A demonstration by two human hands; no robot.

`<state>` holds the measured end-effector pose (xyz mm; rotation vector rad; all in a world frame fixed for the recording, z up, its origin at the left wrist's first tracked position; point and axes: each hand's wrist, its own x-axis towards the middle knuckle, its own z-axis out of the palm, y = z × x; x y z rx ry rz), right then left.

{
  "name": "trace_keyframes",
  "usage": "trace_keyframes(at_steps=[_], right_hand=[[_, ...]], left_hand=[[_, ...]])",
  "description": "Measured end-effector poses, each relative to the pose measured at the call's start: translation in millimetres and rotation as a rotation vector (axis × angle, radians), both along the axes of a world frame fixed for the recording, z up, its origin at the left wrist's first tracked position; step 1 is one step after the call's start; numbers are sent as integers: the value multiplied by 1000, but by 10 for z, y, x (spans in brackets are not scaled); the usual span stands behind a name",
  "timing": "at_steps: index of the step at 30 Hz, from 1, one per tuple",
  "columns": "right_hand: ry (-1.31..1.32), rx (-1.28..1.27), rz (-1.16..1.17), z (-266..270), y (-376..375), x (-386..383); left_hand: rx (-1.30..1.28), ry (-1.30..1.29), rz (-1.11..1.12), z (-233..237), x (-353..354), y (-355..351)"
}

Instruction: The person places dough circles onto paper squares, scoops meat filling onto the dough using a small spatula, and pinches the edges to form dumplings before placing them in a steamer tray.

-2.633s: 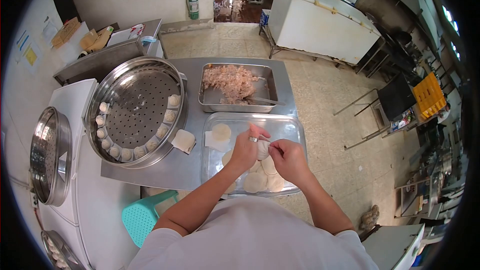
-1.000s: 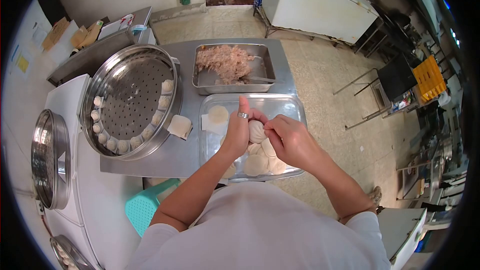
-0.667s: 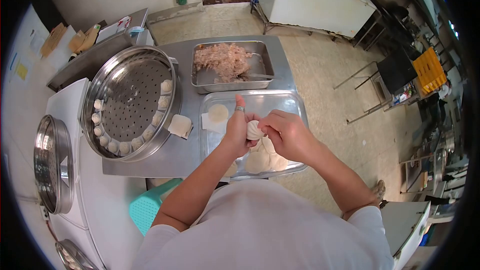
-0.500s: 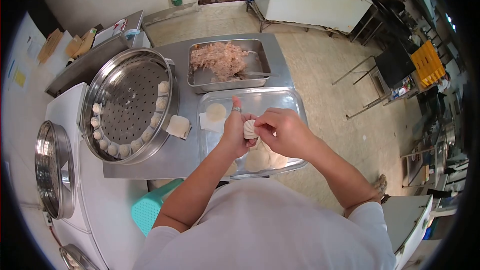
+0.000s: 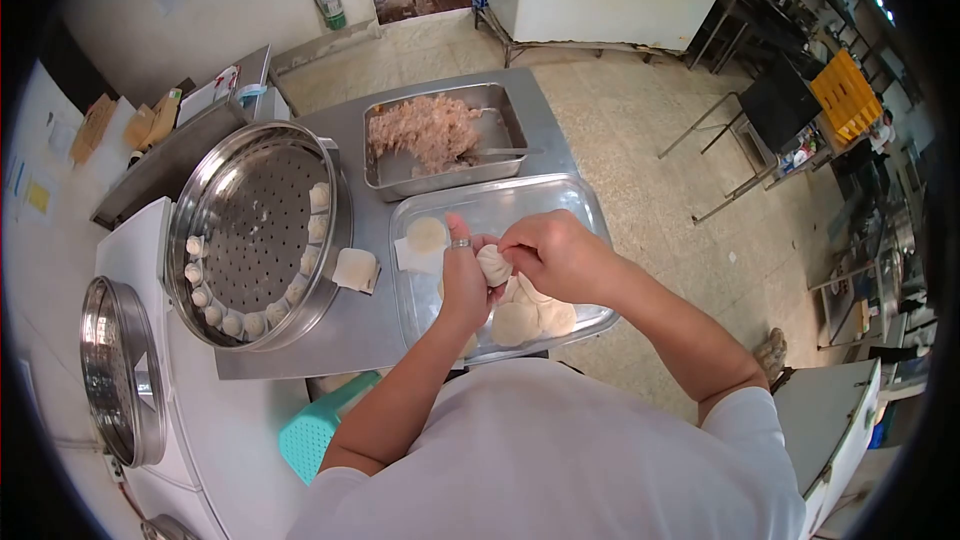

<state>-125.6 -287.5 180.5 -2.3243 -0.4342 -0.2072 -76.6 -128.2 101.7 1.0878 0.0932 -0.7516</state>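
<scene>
A pleated dough bun rests in my left hand, whose fingers curl round it with the thumb pointing up. From the right, my right hand pinches the bun's edge between thumb and fingertips. Both hands are above a shallow metal tray. Flat dough rounds overlap in the tray under my hands, partly hidden. Another dough round lies at the tray's left on white paper. Beyond the tray, a deep metal pan holds pinkish minced filling and a metal utensil.
Left of the tray stands a large perforated steamer with small buns along its rim. Between them sits a stack of white paper squares. Another steamer is at far left, and a turquoise plastic stool stands below the table.
The camera view has shifted and tilted slightly. My hands stay at the bun, the right one still pinching its edge; more of the pleated top faces the camera.
</scene>
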Motion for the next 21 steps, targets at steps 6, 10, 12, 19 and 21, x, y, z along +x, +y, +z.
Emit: trace_keyframes(at_steps=[6,10,12,19,21], right_hand=[[73,102,-114,44,80,-44],[67,126,-119,76,57,-52],[96,192,-108,128,45,-55],[-12,151,-76,195,74,-94],[-80,131,-43,118,109,-97]], left_hand=[[192,-420,151,1,-149,-22],[57,-313,14,72,-145,8],[-17,-212,17,84,-112,25],[-94,-66,115,175,-96,10],[-114,-61,79,120,-84,34]])
